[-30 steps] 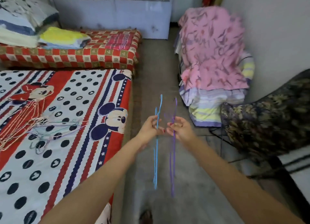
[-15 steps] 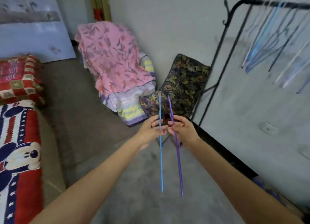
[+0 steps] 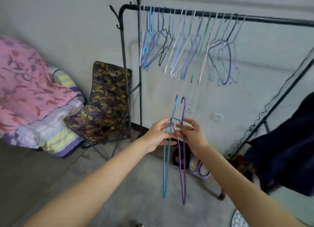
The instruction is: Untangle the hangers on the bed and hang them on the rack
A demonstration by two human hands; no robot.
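Note:
My left hand (image 3: 157, 135) grips a blue wire hanger (image 3: 166, 160) near its neck. My right hand (image 3: 191, 135) grips a purple hanger (image 3: 182, 172) the same way. Both hangers hang edge-on, hooks pointing up, side by side and close together in front of me. The black clothes rack (image 3: 220, 16) stands ahead against the wall, its top bar above my hands. Several hangers (image 3: 186, 46) in blue, white, purple and black hang along that bar. The bed is out of view.
A folding chair with leaf-print fabric (image 3: 105, 101) stands left of the rack's post. A pink-covered pile of bedding (image 3: 30, 94) lies further left. Shoes (image 3: 197, 165) sit on the floor under the rack. Dark cloth (image 3: 285, 152) hangs at right.
The view has swung right from the bed to the rack. My hands have kept hold of the blue and purple hangers, and the rack's bar is now straight ahead.

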